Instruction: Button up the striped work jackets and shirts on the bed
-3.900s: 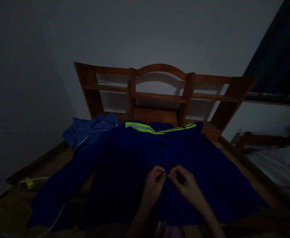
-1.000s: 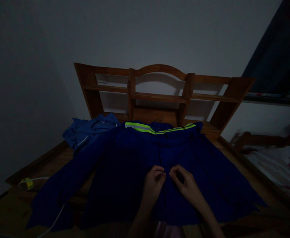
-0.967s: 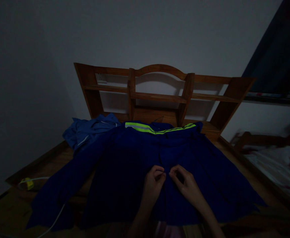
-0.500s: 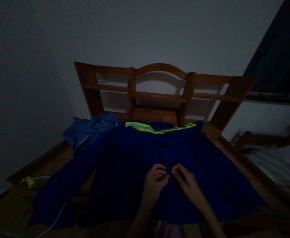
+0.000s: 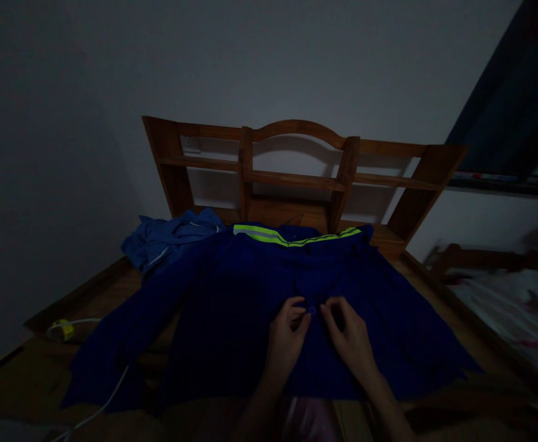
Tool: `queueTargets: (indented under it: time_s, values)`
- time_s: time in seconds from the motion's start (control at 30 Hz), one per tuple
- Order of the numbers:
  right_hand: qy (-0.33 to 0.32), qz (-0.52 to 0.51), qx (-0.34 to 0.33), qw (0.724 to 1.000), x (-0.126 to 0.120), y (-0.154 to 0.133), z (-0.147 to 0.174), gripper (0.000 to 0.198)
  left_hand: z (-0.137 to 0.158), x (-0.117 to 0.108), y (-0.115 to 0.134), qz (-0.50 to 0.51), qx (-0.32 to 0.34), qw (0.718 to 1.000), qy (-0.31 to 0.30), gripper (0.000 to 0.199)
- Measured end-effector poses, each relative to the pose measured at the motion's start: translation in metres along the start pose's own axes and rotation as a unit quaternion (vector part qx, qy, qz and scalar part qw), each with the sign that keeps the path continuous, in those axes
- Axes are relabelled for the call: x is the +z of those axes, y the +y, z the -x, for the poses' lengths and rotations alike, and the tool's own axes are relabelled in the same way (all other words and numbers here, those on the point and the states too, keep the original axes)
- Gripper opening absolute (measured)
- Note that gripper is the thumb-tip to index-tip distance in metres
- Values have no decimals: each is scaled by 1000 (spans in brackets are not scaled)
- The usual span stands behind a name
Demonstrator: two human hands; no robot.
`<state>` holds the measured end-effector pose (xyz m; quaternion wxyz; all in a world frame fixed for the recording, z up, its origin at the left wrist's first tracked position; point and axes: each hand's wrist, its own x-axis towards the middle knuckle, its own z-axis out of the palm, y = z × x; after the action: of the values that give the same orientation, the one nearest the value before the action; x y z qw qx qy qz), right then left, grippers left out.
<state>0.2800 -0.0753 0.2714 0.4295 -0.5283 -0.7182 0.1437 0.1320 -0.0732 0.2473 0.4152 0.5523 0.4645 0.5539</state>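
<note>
A dark blue work jacket (image 5: 232, 325) with a yellow-green and grey reflective stripe lies spread out, its collar end away from me. Over its front middle, my left hand (image 5: 288, 334) pinches the cloth between thumb and forefinger. A small round button (image 5: 312, 310) shows just at those fingertips. Close by on the right, my right hand (image 5: 350, 336) is also closed in a pinch on the front of the jacket. Dim light hides exactly how much cloth each hand has.
Behind the jacket stands a wooden shelf unit (image 5: 291, 178) against the wall. A lighter blue garment (image 5: 172, 239) lies crumpled at the left. A white cable (image 5: 112, 393) and a yellow object (image 5: 67, 330) are at the lower left. Pale bedding (image 5: 512, 307) is at the right.
The button has come into sight between my hands. My fingers have shifted slightly up the jacket front, and the view has moved a little.
</note>
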Motion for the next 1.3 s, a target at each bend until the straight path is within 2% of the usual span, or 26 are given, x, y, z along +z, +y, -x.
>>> queueTargets:
  time_s: [0.1,0.17,0.27,0.37,0.5,0.6,0.73,0.8,0.87,0.93,1.0,1.1,1.2,1.3]
  values:
    - [11,36,-55,998,-13,-11,30,15,21,-23,10,-49,17,999,3,28]
    - [-28,82,-118,989,-20,-14,56,24,41,-40,14,-105,39,994,12,23]
    - [-100,181,-207,956,-21,-9,89,40,71,-55,15,-174,95,980,-23,20]
    - [-107,244,-250,931,-13,3,105,34,90,-53,8,-233,152,959,-59,21]
    - [-73,255,-249,931,0,15,108,25,97,-39,-9,-319,179,927,-81,32]
    - [-74,239,-237,939,5,18,109,30,92,-34,-22,-375,213,897,-97,46]
    - [-74,180,-193,962,4,18,109,33,83,-36,-32,-413,236,874,-98,49]
    - [-49,110,-115,986,-2,12,103,28,82,-38,-32,-406,234,877,-101,45]
    - [0,33,-6,999,-10,5,95,21,81,-38,-28,-395,229,884,-99,38]
    - [45,-27,88,995,-20,-2,85,19,81,-36,-21,-386,232,887,-100,32]
    - [51,-64,138,987,-29,-5,77,22,81,-33,-13,-379,244,885,-120,32]
    - [26,-102,151,983,-34,-4,75,24,79,-24,-4,-386,238,880,-143,29]
    - [27,-124,138,982,-32,1,79,24,75,-13,-3,-403,209,881,-130,26]
    - [26,-116,137,983,-29,4,83,25,70,-5,-4,-414,216,875,-128,18]
